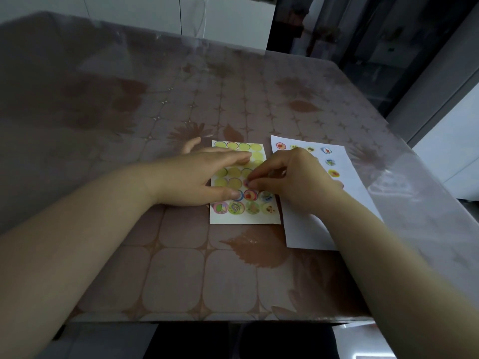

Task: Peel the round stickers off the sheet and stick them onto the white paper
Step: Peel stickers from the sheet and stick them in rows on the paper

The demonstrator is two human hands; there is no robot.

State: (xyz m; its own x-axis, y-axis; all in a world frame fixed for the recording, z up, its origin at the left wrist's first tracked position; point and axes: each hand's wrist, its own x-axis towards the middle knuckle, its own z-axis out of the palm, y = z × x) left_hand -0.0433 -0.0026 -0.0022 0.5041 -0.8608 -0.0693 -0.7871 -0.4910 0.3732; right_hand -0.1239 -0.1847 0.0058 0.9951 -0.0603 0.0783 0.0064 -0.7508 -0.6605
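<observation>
Head view: sticker sheet [243, 217] flat on bench [181, 268], white paper [305, 234] just beside. Left hand [197, 177] flat, fingers straight, pinning sheet. Right hand [293, 182] pinches round sticker [247, 183] mid-sheet. Sticker likely thin, limp, tacky; lift by rim.

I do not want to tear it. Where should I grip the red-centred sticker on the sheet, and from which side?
Probably its lower right rim, lifted by fingernail from the right: the red-centred sticker lies flat, and the left hand blocks its left side.
</observation>
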